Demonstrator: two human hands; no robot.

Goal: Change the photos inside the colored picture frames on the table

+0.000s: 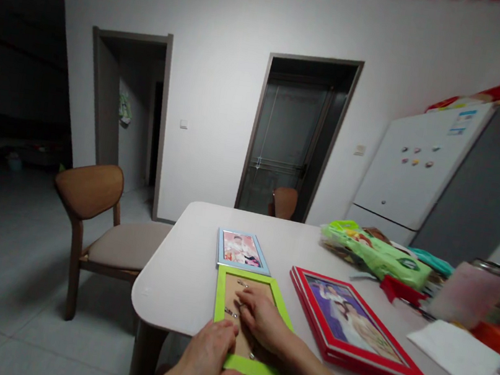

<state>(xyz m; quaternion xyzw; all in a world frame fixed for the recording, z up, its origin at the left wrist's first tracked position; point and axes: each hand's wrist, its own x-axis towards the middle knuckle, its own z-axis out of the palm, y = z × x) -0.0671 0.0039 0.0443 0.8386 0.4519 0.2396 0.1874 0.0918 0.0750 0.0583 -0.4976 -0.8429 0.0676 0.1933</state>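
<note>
A lime-green picture frame (220, 301) lies face down at the table's front edge, its brown backing board (231, 291) facing up. Small metal clips (231, 313) sit along the board's edges. My left hand (206, 356) grips the frame's near left corner, thumb along the front rim. Over the middle of the board is my right hand (262, 321), fingers bent and drawn together at the surface; whether they pinch anything is hidden. Beyond the green frame, and seemingly touching it, a light-blue picture frame (221, 249) lies photo side up.
Red picture frames (317, 332) are stacked to the right on the white table (182, 265). Farther right are a green package (376, 253), a pinkish jar (471, 293) and white tissue (455, 353). A wooden chair (90, 189) stands left; a fridge (413, 162) is behind.
</note>
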